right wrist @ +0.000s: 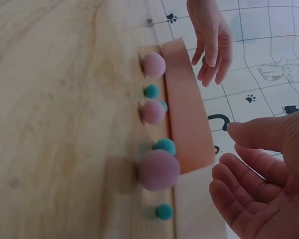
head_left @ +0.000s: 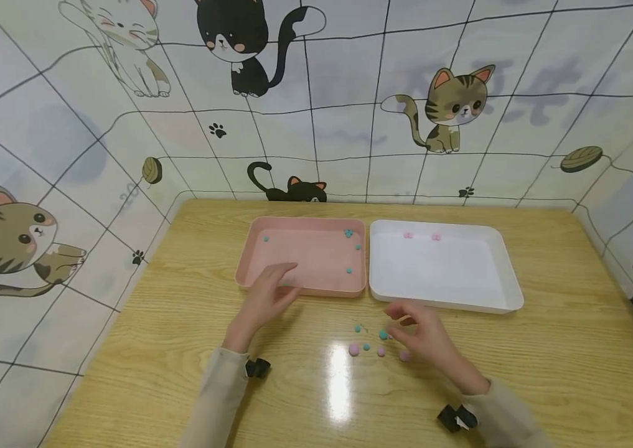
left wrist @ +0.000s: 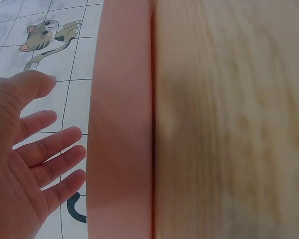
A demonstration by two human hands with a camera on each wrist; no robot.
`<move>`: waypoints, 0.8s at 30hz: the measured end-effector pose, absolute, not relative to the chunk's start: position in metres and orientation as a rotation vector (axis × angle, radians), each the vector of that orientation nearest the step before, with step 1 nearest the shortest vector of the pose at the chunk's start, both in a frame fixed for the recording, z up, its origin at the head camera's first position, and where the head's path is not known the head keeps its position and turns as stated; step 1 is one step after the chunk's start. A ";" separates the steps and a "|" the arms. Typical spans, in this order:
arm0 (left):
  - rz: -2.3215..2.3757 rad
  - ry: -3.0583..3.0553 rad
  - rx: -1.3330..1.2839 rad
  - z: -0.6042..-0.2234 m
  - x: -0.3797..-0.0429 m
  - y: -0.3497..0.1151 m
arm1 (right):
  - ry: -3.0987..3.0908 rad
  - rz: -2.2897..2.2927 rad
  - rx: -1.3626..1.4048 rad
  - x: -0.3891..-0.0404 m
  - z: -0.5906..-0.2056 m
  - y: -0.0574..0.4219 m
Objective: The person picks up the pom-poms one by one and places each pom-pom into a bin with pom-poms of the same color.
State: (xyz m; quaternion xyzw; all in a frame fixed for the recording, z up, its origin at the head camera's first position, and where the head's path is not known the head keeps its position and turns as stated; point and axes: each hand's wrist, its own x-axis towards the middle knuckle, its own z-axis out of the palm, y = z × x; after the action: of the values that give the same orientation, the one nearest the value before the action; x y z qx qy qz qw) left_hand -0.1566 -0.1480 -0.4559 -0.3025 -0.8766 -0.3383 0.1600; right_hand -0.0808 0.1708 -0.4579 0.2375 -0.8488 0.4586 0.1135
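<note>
My left hand [head_left: 266, 298] hovers over the front left part of the pink tray [head_left: 305, 290], with thumb and fingers apart. In the left wrist view its fingers [left wrist: 55, 149] are spread and hold nothing. Small teal balls [head_left: 348, 270] lie scattered in that tray; one is partly hidden near my left fingers. My right hand [head_left: 422, 333] is just in front of the white tray [head_left: 445, 274], beside a loose group of teal balls [head_left: 358, 328] and lilac balls [head_left: 353, 350] on the table. Its fingers [right wrist: 239, 184] are loosely bent, apart from the thumb, with nothing between them.
Two small pink pieces [head_left: 436, 237] lie near the back of the white tray. Both trays stand side by side on the wooden table [head_left: 154, 348]. Behind and beside it rises a wall [head_left: 344, 137] printed with cats. A black band piece [head_left: 258, 368] sits at each wrist.
</note>
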 end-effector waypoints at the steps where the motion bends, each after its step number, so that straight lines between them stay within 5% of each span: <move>1: -0.969 -2.503 -0.864 -0.457 -0.156 -0.150 | -2.493 1.358 0.708 -0.081 -0.460 0.169; 24: -1.087 -2.515 -0.813 -0.470 -0.157 -0.171 | -2.779 1.374 0.786 -0.088 -0.474 0.158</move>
State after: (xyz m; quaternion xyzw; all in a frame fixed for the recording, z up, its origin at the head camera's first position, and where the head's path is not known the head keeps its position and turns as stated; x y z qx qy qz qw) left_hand -0.1570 -0.1714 -0.4697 -0.2817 -0.8713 -0.3763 0.1412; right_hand -0.0879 0.1580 -0.4737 0.2457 -0.8686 0.4295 -0.0283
